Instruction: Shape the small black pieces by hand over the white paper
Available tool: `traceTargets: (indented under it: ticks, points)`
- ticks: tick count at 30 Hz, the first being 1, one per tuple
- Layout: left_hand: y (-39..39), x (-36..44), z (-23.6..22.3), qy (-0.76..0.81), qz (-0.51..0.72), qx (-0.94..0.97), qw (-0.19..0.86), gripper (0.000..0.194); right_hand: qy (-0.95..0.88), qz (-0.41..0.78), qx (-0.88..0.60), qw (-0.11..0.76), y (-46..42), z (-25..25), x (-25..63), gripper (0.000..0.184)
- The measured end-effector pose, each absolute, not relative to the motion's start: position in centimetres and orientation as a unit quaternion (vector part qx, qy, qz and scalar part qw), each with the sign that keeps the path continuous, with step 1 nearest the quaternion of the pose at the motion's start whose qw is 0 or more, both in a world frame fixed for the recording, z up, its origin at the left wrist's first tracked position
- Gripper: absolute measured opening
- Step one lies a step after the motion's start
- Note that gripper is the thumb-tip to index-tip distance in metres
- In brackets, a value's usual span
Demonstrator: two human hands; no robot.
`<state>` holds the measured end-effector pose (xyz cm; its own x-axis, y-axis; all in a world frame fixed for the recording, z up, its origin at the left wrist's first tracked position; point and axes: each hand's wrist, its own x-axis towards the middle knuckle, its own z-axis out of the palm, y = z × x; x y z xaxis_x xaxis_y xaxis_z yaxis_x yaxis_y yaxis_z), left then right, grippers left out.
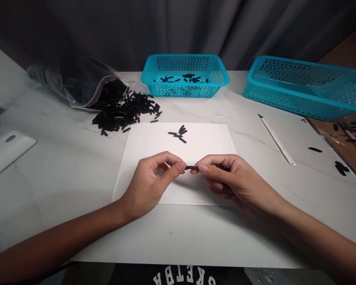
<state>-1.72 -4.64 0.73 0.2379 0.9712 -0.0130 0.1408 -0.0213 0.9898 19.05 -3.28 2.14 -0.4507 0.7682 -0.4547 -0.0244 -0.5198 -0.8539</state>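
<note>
Between my two hands is a small, thin black piece (pixel 192 167), its kind too small to make out. My left hand (pixel 156 180) pinches its left end with thumb and forefinger. The right end is pinched by my right hand (pixel 231 176), whose curled fingers also hold more black pieces (pixel 223 168) against the palm. Both hands are above a white sheet of paper (pixel 142 144). Several similar black pieces (pixel 178 135) lie on the sheet just beyond my fingers.
A clear zip bag (pixel 80 85) spills a heap of black pieces (pixel 124 109) at back left. One blue basket (pixel 185 84) holds some pieces; another blue basket (pixel 287 93) stands right. A white paper-wrapped pencil (pixel 277 140) lies right, and a white board (pixel 10 152) at left.
</note>
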Motion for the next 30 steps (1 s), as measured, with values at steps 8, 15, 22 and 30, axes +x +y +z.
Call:
traceTargets:
  ticks: [8,15,22,30]
  points:
    - [-4.64,-1.75,0.95,0.471,0.406,0.591,0.514,0.018,-0.419,0.740,-0.448,0.276,-3.30,2.21,18.96,0.027]
    - [-4.77,-1.74,1.11,0.478,0.396,0.574,0.534,0.018,-0.390,0.761,-0.437,0.280,-3.28,2.19,18.86,0.024]
    - [-4.59,-1.76,1.14,0.473,0.407,0.559,0.546,0.015,-0.416,0.739,-0.444,0.290,-3.23,2.16,18.86,0.020]
    - [-4.57,-1.77,1.20,0.451,0.424,0.533,0.577,0.009,-0.439,0.720,-0.447,0.300,-3.22,2.13,18.91,0.017]
